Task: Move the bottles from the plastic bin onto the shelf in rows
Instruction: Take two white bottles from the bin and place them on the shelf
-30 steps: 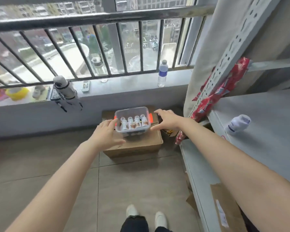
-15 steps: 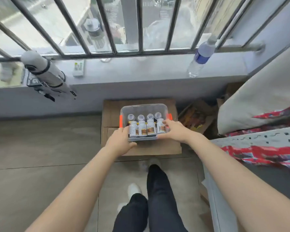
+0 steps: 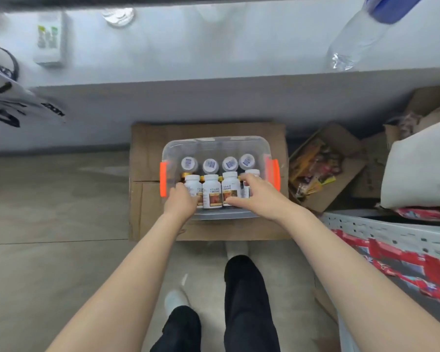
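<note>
My left hand (image 3: 181,201) is inside the plastic bin (image 3: 214,144) at its left end, pressed against the left-end bottle (image 3: 192,182) of the front row. Its fingers are hidden behind the hand, so I cannot tell whether they have closed round that bottle. My right hand (image 3: 254,196) is at the other end of the row. Its fingers curl over the top of the right-end bottle (image 3: 253,172) and the thumb lies low on the near side, so it grips that bottle. Between my hands the two middle bottles (image 3: 211,191) stand upright, white with orange-brown labels. Behind them a back row (image 3: 210,165) of four more shows barcode stickers on its caps. The clear bin has orange handles (image 3: 163,182) on both short sides and sits on a flat cardboard box (image 3: 148,148) on the tiled floor, just under a grey window sill (image 3: 214,59). On the sill a water bottle (image 3: 353,44) stands to the right. Right of the box an open carton (image 3: 341,148) holds coloured packets. Nearer me on the right is the grey perforated edge of the shelf (image 3: 366,223), with red wrapping (image 3: 404,260) draped along it. My black trousers (image 3: 247,301) show below.
</note>
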